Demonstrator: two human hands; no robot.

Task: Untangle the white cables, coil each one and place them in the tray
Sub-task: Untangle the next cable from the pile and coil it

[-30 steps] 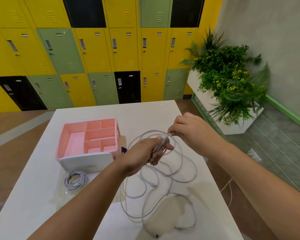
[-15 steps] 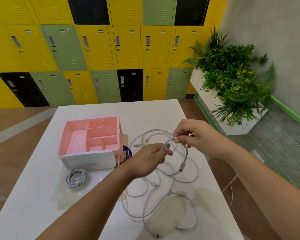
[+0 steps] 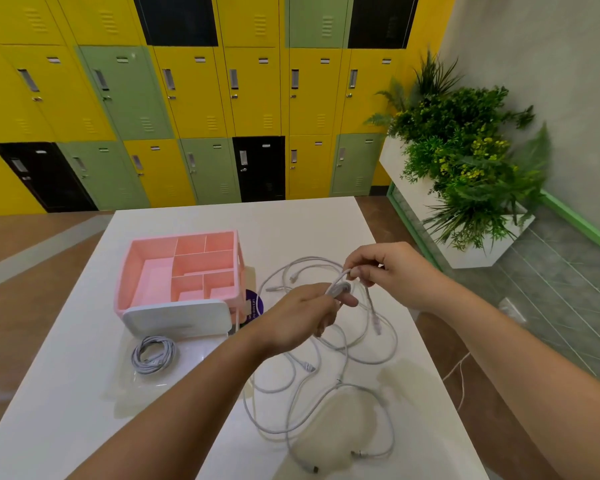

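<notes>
A tangle of white cables (image 3: 329, 396) lies loose on the white table (image 3: 291, 223), right of centre. My left hand (image 3: 302, 317) grips a small wound bundle of cable (image 3: 340, 289) above the tangle. My right hand (image 3: 388, 275) pinches a cable strand right next to that bundle, and a plug end (image 3: 377, 327) hangs below it. A pink tray (image 3: 181, 268) with several compartments and a white front stands at the left. One coiled cable (image 3: 153, 354) lies on the table in front of the tray.
A purple round sticker (image 3: 255, 304) shows beside the tray's right side. The table's right edge is near the tangle. A white planter with green plants (image 3: 465, 174) stands on the floor to the right. Coloured lockers (image 3: 187, 98) fill the back wall.
Both hands stayed together above the tangle. My right hand turned and shifted a little as it worked the strand at the bundle, and the plug end dropped to hang below it.
</notes>
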